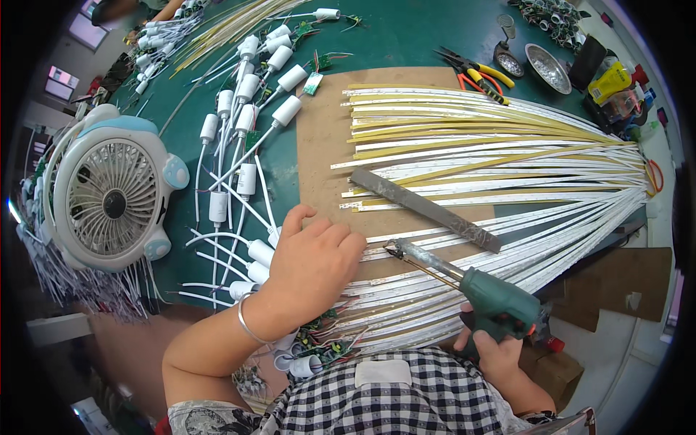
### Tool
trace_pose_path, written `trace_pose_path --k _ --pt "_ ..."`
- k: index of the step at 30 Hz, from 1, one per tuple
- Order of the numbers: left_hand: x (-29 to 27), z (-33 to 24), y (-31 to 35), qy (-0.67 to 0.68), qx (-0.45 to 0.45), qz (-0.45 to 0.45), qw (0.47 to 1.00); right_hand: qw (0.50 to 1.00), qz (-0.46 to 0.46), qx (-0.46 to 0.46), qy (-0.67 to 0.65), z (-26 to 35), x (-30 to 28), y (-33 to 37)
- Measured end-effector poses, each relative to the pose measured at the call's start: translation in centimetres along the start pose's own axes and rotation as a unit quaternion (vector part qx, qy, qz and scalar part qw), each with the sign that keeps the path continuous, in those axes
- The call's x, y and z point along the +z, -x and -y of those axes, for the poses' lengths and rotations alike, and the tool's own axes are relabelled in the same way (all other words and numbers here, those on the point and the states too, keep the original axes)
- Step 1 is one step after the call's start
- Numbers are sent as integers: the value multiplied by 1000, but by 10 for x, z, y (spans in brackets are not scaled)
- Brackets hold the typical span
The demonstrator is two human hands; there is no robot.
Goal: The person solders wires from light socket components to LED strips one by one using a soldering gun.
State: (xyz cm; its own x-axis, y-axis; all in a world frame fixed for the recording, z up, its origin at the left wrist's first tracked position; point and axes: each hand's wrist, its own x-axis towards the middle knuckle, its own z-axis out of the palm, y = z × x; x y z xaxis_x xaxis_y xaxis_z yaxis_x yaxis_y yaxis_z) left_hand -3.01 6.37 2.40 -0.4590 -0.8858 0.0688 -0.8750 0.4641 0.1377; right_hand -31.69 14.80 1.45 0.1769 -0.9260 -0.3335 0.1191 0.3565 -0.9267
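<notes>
Fanning from the bench's [413, 43] right edge, the white strips [420, 290] look light, floppy and easily creased, best held by their edges; the stiff, probably heavier soldering gun [500, 297] suits its handle. The right hand's [496, 355] fingers wrap that; the left hand's [319, 254] curl over strip ends, grip hidden.

The soldering gun [500, 297] is cased in smooth green plastic and fronted by dull, worn metal. A rough, matt face is seen on the grey bar [426, 210], a glossy metal one on the bangle [242, 317]
</notes>
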Motion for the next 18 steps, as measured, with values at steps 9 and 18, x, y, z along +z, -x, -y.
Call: trace_pose_path --k 9,18 --pt "3 1 -5 42 -26 -19 999 994 76 -36 64 -7 -8 3" --pt "-1 2 -8 59 -14 4 998 992 93 -49 64 -7 -3 -3"
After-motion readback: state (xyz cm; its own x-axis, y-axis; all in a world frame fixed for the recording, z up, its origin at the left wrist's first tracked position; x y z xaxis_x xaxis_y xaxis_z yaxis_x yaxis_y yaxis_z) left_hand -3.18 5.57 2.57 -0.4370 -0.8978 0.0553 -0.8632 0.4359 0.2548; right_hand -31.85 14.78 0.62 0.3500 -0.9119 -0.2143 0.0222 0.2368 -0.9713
